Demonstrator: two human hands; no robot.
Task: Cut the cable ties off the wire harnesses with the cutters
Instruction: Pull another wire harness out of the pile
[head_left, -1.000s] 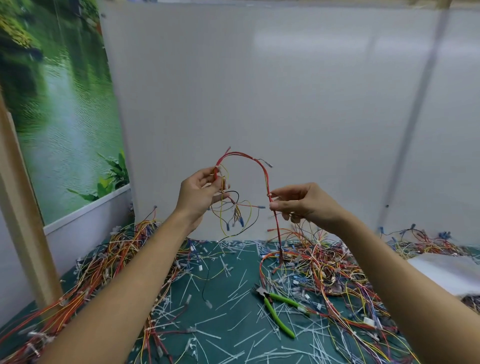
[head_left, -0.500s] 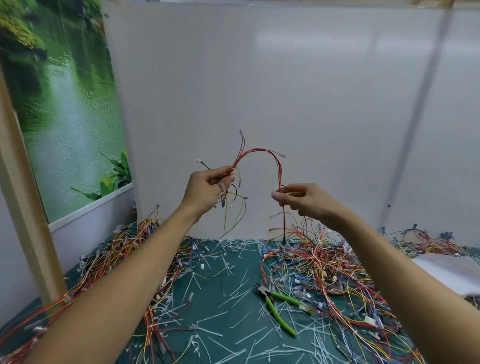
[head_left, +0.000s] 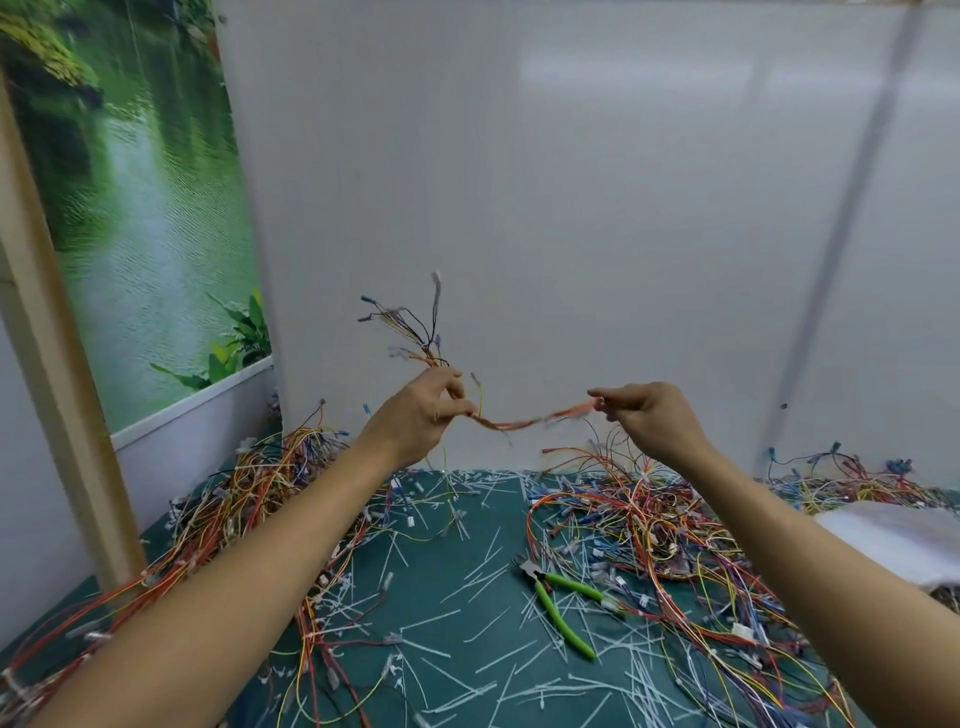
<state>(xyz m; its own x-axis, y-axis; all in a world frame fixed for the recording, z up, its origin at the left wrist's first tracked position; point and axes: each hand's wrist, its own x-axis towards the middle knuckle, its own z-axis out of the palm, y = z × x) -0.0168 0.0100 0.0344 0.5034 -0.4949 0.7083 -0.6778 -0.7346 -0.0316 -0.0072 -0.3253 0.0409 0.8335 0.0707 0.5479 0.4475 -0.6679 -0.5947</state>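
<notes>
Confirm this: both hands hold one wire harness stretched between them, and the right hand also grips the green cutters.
Wrong: in the head view the green cutters lie on the mat, in neither hand. The left hand and right hand do hold the wire harness between them.

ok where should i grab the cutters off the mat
By the two green handles, coming down from above on the near right side. The cutters lie flat on the mat, head pointing far-left, handles splayed toward the right hand, which would first have to release the harness.
</notes>
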